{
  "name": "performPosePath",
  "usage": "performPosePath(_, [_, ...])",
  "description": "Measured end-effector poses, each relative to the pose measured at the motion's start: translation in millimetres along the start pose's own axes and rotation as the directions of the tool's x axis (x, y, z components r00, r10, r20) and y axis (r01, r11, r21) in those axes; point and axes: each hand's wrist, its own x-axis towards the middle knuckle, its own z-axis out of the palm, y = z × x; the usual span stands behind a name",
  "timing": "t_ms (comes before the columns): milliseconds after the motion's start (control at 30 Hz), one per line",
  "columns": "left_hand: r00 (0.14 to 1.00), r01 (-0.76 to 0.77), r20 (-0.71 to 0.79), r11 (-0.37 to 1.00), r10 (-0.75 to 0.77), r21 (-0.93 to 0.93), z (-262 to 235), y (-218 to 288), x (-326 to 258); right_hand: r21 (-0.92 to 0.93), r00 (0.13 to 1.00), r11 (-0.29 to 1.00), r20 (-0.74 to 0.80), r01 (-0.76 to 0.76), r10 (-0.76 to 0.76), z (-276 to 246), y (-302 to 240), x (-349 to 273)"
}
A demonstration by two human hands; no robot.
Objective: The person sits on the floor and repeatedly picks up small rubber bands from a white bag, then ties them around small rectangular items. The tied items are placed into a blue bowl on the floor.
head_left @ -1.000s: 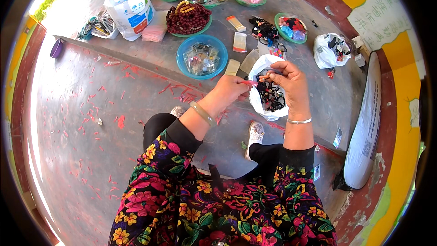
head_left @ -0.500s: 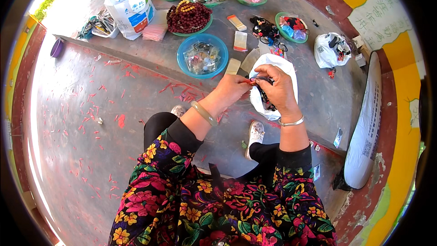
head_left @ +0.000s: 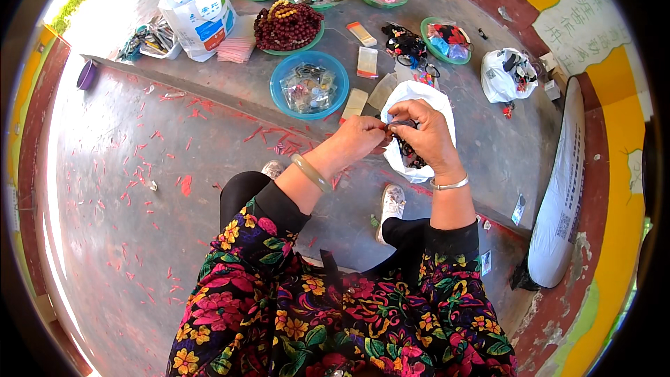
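Left hand (head_left: 359, 137) and right hand (head_left: 422, 132): fingertips pinched together on a small dark item (head_left: 399, 124) (too small to identify), held just above white bag (head_left: 419, 98). Blue bowl (head_left: 309, 85) left of bag; bead plate (head_left: 287, 26) beyond.

A small dark piece (head_left: 399, 124), thin and short, is pinched between the fingertips of both hands, level and crosswise. It sits directly above the white plastic bag (head_left: 419, 94), whose mouth gapes open on the concrete ledge; dark trinkets fill the bag's inside, just beneath the piece.
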Motion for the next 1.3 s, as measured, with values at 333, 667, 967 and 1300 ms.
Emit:
performPosePath(333, [0.985,-0.161,0.067,0.985,0.156,0.067,-4,-15,7,-0.044,0.999,0.999,0.05,-0.002,0.004,0,-9,-1])
performPosePath(667, [0.991,-0.133,-0.014,0.99,0.133,-0.045,0,-7,1,-0.042,0.994,0.999,0.1,-0.033,0.037,-1,-7,0])
performPosePath(967, [0.993,-0.116,-0.014,0.991,0.115,-0.061,-3,-4,4,0.059,1.0,0.998,0.004,0.015,-0.015,-3,-2,1])
performPosePath(1300, [0.994,-0.105,0.01,0.983,0.107,-0.148,-3,-3,1,-0.045,0.998,0.998,0.045,0.041,-0.039,-1,-2,0])
